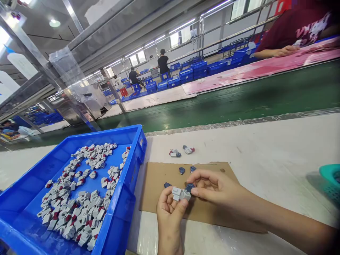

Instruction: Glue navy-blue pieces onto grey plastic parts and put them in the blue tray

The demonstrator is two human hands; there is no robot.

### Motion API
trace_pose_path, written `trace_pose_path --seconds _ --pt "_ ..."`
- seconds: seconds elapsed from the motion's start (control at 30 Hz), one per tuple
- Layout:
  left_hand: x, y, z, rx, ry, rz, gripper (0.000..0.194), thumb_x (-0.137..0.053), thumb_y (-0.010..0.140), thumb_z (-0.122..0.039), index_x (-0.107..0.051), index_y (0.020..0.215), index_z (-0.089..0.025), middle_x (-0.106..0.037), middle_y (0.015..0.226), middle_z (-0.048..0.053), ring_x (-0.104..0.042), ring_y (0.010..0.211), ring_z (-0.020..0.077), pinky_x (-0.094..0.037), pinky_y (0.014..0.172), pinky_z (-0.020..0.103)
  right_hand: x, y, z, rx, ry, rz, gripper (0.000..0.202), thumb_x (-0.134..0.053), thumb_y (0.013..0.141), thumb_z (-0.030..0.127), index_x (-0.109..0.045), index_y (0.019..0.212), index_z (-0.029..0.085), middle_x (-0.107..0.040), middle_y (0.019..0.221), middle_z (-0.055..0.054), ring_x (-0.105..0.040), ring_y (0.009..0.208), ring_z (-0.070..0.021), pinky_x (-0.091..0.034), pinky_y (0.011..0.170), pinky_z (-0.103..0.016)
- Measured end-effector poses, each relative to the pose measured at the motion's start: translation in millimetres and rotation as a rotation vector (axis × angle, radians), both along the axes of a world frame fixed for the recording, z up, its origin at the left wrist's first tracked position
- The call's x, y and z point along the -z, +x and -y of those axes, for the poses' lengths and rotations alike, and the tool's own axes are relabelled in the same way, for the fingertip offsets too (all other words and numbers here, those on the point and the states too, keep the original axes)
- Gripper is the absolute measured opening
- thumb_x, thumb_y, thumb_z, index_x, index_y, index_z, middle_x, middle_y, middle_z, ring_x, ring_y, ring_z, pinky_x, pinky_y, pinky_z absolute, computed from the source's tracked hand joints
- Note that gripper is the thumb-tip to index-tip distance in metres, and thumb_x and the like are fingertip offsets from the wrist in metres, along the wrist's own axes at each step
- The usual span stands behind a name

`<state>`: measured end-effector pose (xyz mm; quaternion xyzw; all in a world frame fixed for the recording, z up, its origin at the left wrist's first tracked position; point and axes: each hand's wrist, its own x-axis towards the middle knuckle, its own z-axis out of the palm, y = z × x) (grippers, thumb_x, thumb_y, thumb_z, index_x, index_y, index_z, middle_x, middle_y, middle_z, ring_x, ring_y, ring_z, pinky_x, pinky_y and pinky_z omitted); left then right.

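Grey part (177, 194) is up over the cardboard (151, 198), right of the blue bin (140, 141). Looks like light, stiff plastic, probably a bit slick, unlikely to crush; I'd hold it by the flat sides. Left hand (170, 210) pinches it, thumb against fingers, wrist coming up from the near side. Right hand (211, 184) reaches in from the near right, fingers curled, thumb and forefinger pinching the dark blue piece (189, 187) at the grey part's right end.

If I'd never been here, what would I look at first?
Probably the big blue bin, lower left, strewn with grey and dark red pieces. Next, right of it, over brown cardboard, the left hand holds a grey piece and the right hand pinches a dark blue piece.
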<state>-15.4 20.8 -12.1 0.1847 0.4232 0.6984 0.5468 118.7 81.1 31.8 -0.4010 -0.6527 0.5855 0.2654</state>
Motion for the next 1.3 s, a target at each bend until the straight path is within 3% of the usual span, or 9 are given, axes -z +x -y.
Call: trace_pose_path --seconds 0.37,0.63,0.83,1.0,1.13,1.3 --pt "-1.6 1.2 2.7 0.021 -0.016 -0.067 0.041 -0.082 0.049 -0.028 -0.061 0.083 -0.017 -0.066 0.073 0.002 -0.062 0.069 0.0135 -0.049 0.062 0.021 -9.9 3.4 10.6 -0.011 0.166 0.266 0.026 -0.052 0.078 0.044 -0.059 0.087 0.021 -0.044 0.065 0.0 -0.04 0.06 -0.0106 -0.031 0.053 -0.022" --pt "-2.5 2.5 4.2 0.065 0.032 -0.063 0.036 -0.082 0.05 -0.022 -0.061 0.079 -0.017 -0.067 0.068 0.001 -0.06 0.061 0.009 -0.048 0.057 0.015 -15.3 9.9 1.9 -0.102 0.252 0.327 0.021 -0.055 0.078 0.041 -0.065 0.086 0.024 -0.059 0.077 0.001 -0.048 0.068 -0.0117 -0.034 0.059 -0.023" --pt "-5.7 2.5 5.8 0.111 0.042 -0.058 0.034 -0.082 0.053 -0.022 -0.06 0.079 -0.017 -0.066 0.069 0.001 -0.06 0.06 0.0091 -0.047 0.056 0.016 -15.3 11.3 0.9 -0.13 0.296 0.335 0.025 -0.055 0.079 0.045 -0.065 0.091 0.026 -0.061 0.079 0.001 -0.053 0.071 -0.0126 -0.038 0.06 -0.023" --pt "0.7 -2.5 4.4 0.135 0.071 0.019 0.036 -0.08 0.056 -0.026 -0.055 0.081 -0.017 -0.065 0.07 0.0 -0.058 0.061 0.0083 -0.044 0.058 0.015 -2.4 7.2 9.5 -0.17 0.71 0.35 0.044 -0.059 0.078 0.043 -0.053 0.117 0.022 -0.059 0.106 -0.005 -0.054 0.095 -0.0193 -0.045 0.077 -0.028" --pt "5.0 -5.0 4.9 0.264 0.114 0.111 0.035 -0.079 0.059 -0.027 -0.052 0.079 -0.016 -0.063 0.069 0.0 -0.058 0.064 0.0093 -0.043 0.06 0.017 11.8 2.6 14.5 -0.071 1.056 0.324 0.039 -0.05 0.086 0.036 -0.048 0.121 0.02 -0.06 0.106 -0.005 -0.055 0.094 -0.0193 -0.047 0.074 -0.03" --pt "2.8 -4.4 6.7 0.334 0.161 0.171 0.03 -0.076 0.063 -0.024 -0.052 0.078 -0.015 -0.061 0.071 0.001 -0.056 0.066 0.0089 -0.044 0.061 0.018 12.4 -0.7 18.4 -0.025 1.222 0.286 0.034 -0.04 0.092 0.037 -0.048 0.117 0.017 -0.061 0.101 -0.004 -0.057 0.089 -0.0155 -0.047 0.072 -0.027"
